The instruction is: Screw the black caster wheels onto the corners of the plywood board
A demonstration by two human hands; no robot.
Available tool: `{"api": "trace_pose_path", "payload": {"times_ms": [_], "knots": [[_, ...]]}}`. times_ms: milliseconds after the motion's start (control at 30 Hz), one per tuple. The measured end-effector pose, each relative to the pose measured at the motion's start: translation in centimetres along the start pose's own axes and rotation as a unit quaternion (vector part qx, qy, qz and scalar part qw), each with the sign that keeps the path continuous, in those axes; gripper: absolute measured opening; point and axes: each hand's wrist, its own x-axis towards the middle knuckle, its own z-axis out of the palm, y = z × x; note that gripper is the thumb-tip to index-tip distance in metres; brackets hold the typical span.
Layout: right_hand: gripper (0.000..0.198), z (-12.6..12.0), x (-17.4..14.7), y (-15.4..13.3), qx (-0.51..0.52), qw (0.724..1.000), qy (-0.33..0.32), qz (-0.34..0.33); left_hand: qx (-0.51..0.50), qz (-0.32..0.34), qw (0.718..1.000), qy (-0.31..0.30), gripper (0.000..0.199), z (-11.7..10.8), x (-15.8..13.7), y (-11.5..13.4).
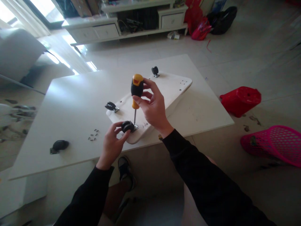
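My right hand (154,105) grips a screwdriver (137,86) with a yellow and black handle. Its shaft points down, and the tip meets the metal plate of a black caster wheel (127,126) at the near corner of a white board (169,83). That caster is pinched between the thumb and fingers of my left hand (113,144). Two more casters stand on the board, one at the left corner (110,106) and one at the far edge (155,71). At the board's right corner, small holes show with no wheel on them.
The board lies on a white table (77,94). Several small screws (93,135) and a loose caster (60,146) are on the table to the left. A red bucket (241,100) and a pink basket (275,144) lie on the floor at right. A white cabinet (94,33) stands behind.
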Motion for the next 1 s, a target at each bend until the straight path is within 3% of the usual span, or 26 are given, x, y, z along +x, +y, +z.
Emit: {"api": "trace_pose_path", "payload": {"times_ms": [333, 467, 733, 1000], "knots": [[0.056, 0.5, 0.1, 0.0, 0.016, 0.999, -0.036, -0.029, 0.014, 0.011, 1.000, 0.008, 0.043, -0.1, 0.0, 0.3], [0.056, 0.6, 0.2, -0.6, 0.007, 0.996, -0.070, -0.053, 0.055, 0.031, 0.998, 0.013, 0.043, -0.3, 0.2, 0.4], [0.057, 1.1, 0.7, -1.3, 0.006, 0.988, -0.131, -0.082, 0.033, 0.036, 0.999, -0.005, 0.044, -0.7, 0.6, 0.7], [0.060, 1.6, 0.9, -3.0, -0.045, 0.977, -0.196, -0.067, 0.032, 0.059, 0.997, -0.028, 0.047, -1.5, 0.9, 0.9]]}}
